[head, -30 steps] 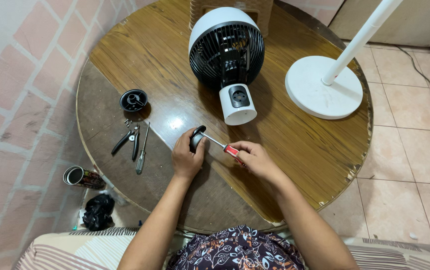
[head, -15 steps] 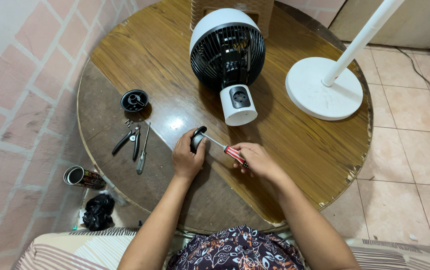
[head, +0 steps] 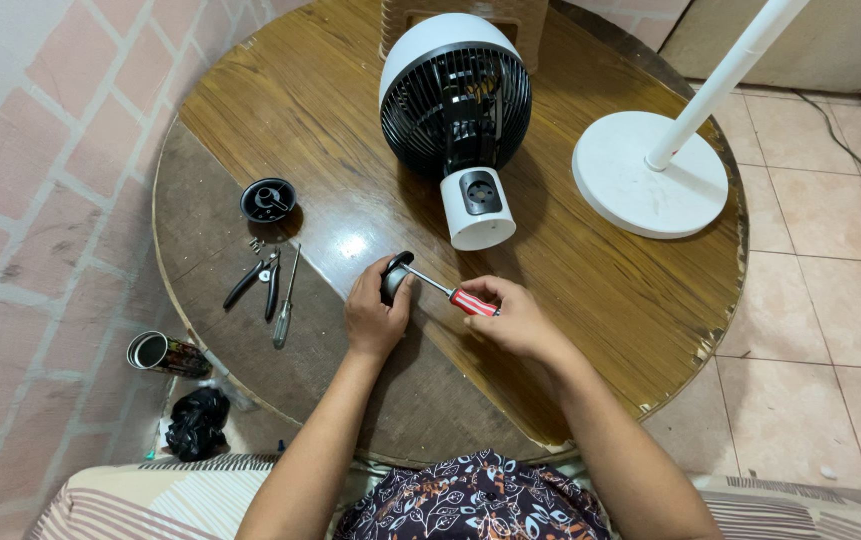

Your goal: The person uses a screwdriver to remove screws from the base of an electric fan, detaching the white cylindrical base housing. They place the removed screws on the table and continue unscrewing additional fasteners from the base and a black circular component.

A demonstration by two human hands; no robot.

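indoors, worn round wooden table (head: 590,290), brick-patterned wall (head: 40,180), tiled floor (head: 810,330)

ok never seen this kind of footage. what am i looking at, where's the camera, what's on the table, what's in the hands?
There is no machine here: a person works with two bare hands, and the single picture comes from a camera worn on their head, looking down.

The left hand grips a small dark round part standing on the round wooden table. The right hand holds a red-handled screwdriver, its tip set against that part.

Farther back lies a fan head with a black grille and white shell, and beside it a white stand base with its pole. At the left lie a black round cap, a few small screws, pliers and a second screwdriver. A can and a black bag sit off the table's edge.
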